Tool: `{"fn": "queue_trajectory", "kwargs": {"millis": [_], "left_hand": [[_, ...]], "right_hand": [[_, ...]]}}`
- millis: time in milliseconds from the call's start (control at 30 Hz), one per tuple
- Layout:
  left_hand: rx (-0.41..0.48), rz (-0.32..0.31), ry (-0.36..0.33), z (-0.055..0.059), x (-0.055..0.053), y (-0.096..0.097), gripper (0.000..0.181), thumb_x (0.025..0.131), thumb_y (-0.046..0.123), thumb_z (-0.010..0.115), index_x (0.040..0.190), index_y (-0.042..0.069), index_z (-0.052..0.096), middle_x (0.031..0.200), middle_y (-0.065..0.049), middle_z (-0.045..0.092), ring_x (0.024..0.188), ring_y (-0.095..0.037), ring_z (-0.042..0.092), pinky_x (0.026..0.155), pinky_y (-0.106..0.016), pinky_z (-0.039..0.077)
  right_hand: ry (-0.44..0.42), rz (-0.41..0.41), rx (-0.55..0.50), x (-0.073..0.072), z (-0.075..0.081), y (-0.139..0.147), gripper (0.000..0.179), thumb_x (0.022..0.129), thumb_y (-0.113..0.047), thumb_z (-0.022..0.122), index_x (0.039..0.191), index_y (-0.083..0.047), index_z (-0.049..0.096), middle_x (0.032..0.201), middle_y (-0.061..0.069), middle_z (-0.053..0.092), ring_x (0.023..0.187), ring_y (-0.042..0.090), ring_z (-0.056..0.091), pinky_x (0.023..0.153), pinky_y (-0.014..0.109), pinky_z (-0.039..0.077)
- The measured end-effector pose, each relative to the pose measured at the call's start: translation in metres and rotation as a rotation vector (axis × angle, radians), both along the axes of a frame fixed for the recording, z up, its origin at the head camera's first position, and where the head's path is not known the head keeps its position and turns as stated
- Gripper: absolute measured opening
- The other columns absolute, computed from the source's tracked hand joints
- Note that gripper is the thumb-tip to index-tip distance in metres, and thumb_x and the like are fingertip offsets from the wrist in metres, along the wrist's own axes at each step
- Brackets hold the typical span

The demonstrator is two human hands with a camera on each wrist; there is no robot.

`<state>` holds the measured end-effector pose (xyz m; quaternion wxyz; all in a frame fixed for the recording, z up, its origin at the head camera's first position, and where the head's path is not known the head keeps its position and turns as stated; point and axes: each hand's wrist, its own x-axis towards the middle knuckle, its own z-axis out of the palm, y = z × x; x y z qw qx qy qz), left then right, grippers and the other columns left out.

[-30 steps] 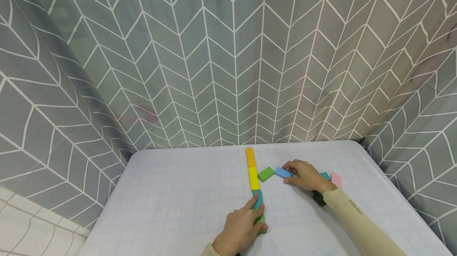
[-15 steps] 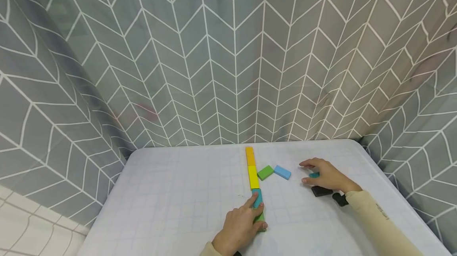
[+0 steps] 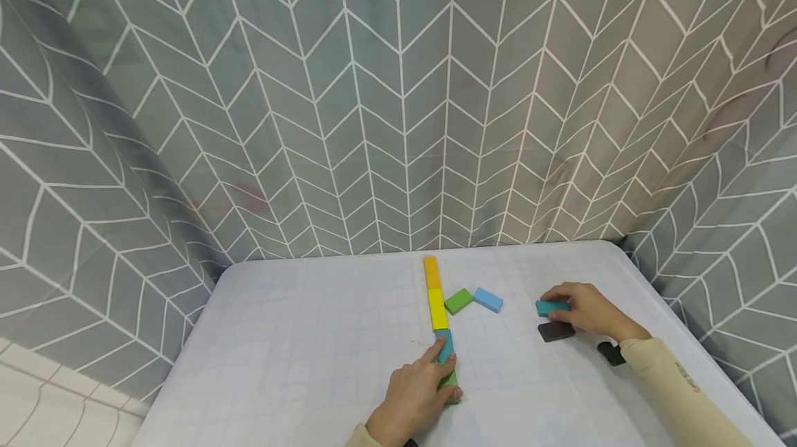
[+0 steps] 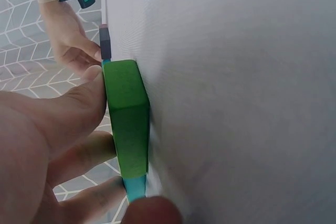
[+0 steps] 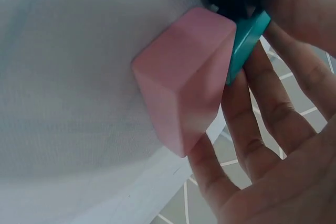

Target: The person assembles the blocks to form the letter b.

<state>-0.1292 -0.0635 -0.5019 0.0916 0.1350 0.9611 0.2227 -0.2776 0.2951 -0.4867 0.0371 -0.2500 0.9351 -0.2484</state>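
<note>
My left hand (image 3: 412, 395) rests on the near end of a row of blocks, touching a green block (image 4: 128, 124) and a teal block (image 3: 444, 343). Beyond its fingertips the row continues with a yellow block (image 3: 437, 310) and an orange block (image 3: 432, 272). On the right of the table, my right hand (image 3: 593, 308) holds another teal block (image 3: 545, 308) between thumb and fingers. A black block (image 3: 556, 331) lies just in front of that one. In the right wrist view a pink block (image 5: 184, 72) stands beside the right fingers; the hand hides it from the head view.
A second green block (image 3: 459, 301) lies slanted against the yellow block. Close to its right end is a light blue block (image 3: 488, 299), angled the other way. A grey patterned curtain (image 3: 398, 122) hangs behind the white table (image 3: 299, 343).
My right hand has let go of the light blue block, moved right, and taken hold of the teal block. The left hand stays on the row.
</note>
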Motion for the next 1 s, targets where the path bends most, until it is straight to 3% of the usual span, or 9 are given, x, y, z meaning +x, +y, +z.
{"fn": "queue_trajectory", "kwargs": {"millis": [233,500,700,900,1000], "left_hand": [[0.005,0.000,-0.002,-0.001,-0.001,-0.001,0.059,0.090,0.048,0.080,0.143,0.026,0.069,0.165,-0.005,0.050,0.114,-0.038,0.075,0.074,-0.047,0.062],[-0.004,0.001,0.002,0.000,0.000,-0.002,0.058,0.090,0.048,0.080,0.143,0.026,0.069,0.165,-0.005,0.050,0.114,-0.037,0.075,0.072,-0.045,0.061],[0.007,0.000,-0.009,-0.001,-0.001,-0.001,0.058,0.090,0.048,0.080,0.143,0.026,0.069,0.165,-0.005,0.050,0.114,-0.038,0.075,0.072,-0.047,0.062],[0.013,-0.006,-0.012,-0.003,-0.002,-0.001,0.059,0.090,0.048,0.080,0.144,0.026,0.068,0.165,-0.005,0.049,0.111,-0.036,0.076,0.071,-0.045,0.061],[0.009,-0.007,-0.010,-0.003,-0.002,-0.001,0.059,0.090,0.049,0.080,0.144,0.026,0.068,0.165,-0.004,0.049,0.111,-0.036,0.076,0.070,-0.044,0.061]], "right_hand": [[-0.028,-0.039,-0.008,0.003,-0.005,-0.004,0.036,0.085,-0.031,0.091,0.109,-0.008,0.078,0.096,0.000,0.075,0.086,0.012,0.067,0.074,0.029,0.055],[-0.019,-0.008,-0.020,0.010,-0.013,-0.019,0.045,0.096,-0.038,0.080,0.124,-0.004,0.071,0.068,-0.011,0.053,0.058,0.000,0.044,0.055,0.022,0.040],[-0.038,0.046,-0.039,0.017,-0.011,-0.027,0.049,0.101,-0.035,0.074,0.135,-0.001,0.065,0.071,-0.013,0.055,0.058,-0.001,0.045,0.057,0.022,0.042],[-0.045,0.105,-0.012,0.021,-0.006,-0.034,0.057,0.095,-0.036,0.081,0.138,-0.003,0.064,0.084,-0.014,0.060,0.078,-0.004,0.055,0.075,0.025,0.052],[-0.047,0.130,-0.028,0.021,-0.006,-0.038,0.056,0.094,-0.033,0.083,0.137,-0.002,0.065,0.085,-0.014,0.061,0.079,-0.003,0.055,0.076,0.026,0.052]]}}
